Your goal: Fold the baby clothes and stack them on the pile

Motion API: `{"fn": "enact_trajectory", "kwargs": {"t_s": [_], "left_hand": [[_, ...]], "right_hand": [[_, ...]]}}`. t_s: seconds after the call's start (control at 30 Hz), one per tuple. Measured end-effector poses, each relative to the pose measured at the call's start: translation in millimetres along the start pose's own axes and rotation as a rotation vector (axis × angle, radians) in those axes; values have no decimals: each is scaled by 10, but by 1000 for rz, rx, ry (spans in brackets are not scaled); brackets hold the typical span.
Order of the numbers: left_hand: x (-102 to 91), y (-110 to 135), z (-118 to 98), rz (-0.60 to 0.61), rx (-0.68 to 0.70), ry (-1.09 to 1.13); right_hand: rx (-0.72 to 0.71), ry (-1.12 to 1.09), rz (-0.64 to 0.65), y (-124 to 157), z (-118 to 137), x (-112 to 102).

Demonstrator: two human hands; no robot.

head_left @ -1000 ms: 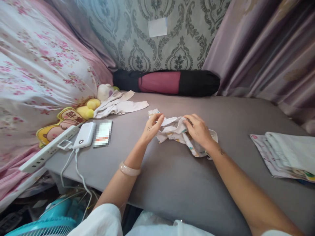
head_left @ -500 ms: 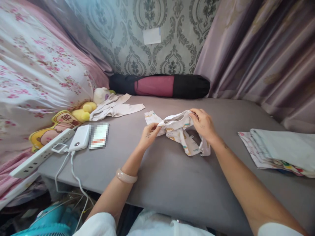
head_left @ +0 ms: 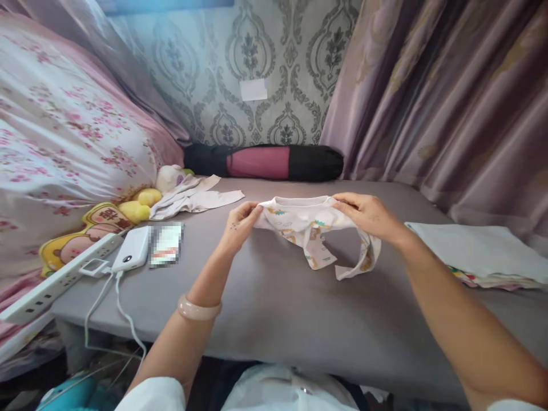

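The left hand (head_left: 242, 224) and right hand (head_left: 369, 217) each pinch 1 side of the printed shirt (head_left: 295, 221) in front of the bolster (head_left: 261, 163), its neckline (head_left: 302, 201) spread, the rest loose and unfolded.

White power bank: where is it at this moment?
In the head view, the white power bank lies at left on the grey surface, between the white power strip and the pixelated rectangle.

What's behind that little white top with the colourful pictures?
Behind the small white printed cloth top, smooth grey fabric stretches back to a long black-and-maroon cloth roll. What the top covers is hidden.
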State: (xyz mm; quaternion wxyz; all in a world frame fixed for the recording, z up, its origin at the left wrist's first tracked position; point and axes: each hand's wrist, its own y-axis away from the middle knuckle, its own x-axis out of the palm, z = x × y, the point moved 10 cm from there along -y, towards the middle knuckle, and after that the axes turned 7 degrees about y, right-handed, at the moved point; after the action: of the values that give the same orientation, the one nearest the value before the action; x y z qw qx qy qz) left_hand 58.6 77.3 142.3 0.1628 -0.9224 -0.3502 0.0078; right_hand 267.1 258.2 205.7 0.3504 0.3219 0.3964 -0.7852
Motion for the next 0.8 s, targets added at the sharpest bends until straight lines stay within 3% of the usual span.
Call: {"fn": "enact_trajectory", "kwargs": {"t_s": [0.17,0.23,0.33,0.43,0.6,0.7,0.8], "left_hand": [[39,-39,-642,186,-4,-197],[75,-87,-854,300,-49,-292],[62,-234,-1149,344,-58,-372],[60,-407,-1428,274,58,-492],[33,-480,-1968,-122,489,-704],[149,-548,-1985,-114,569,-784],[105,-660,-1953,-162,571,-753]], "right_hand": [[84,-288,201,63,55,-181],[119,-347,195,60,51,-311],[124,-296,129,-1,94,-550],[105,-187,22,-111,212,-809],[4,147,-337,-269,466,-1263],[-155,310,-375,-363,625,-1253],[-203,358,-552,-373,651,-1365]]}}
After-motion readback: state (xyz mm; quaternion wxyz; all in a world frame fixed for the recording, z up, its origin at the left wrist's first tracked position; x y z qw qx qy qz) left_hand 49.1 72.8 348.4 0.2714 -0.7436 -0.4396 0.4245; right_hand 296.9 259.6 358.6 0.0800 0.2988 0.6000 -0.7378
